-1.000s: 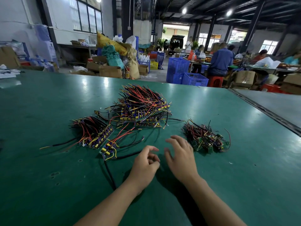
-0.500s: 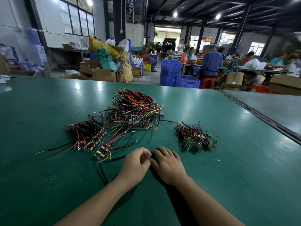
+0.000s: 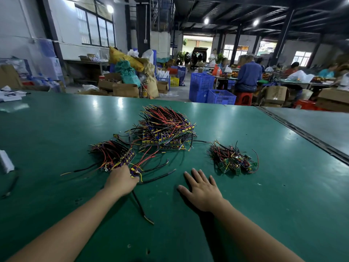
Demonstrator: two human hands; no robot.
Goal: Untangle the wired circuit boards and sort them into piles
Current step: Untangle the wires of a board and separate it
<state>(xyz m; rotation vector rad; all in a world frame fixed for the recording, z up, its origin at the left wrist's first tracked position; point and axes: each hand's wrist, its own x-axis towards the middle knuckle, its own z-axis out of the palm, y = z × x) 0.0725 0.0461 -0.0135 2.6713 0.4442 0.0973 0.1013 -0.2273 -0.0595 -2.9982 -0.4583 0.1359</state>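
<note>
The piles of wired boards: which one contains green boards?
The small pile farthest right, just beyond the right hand: only its boards are green, and it is the smallest.

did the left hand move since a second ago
Yes. The left hand has gone left and forward, off the bare green table near the right hand, onto the loose wired board beside the left pile.

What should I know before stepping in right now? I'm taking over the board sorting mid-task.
Left hand grips the near end of a loose wired board.
Right hand lies flat and empty on the green table.
Done: a left pile and a right pile of small green boards.
Left: place the loose wired board, then work through the big tangled heap behind.
</note>
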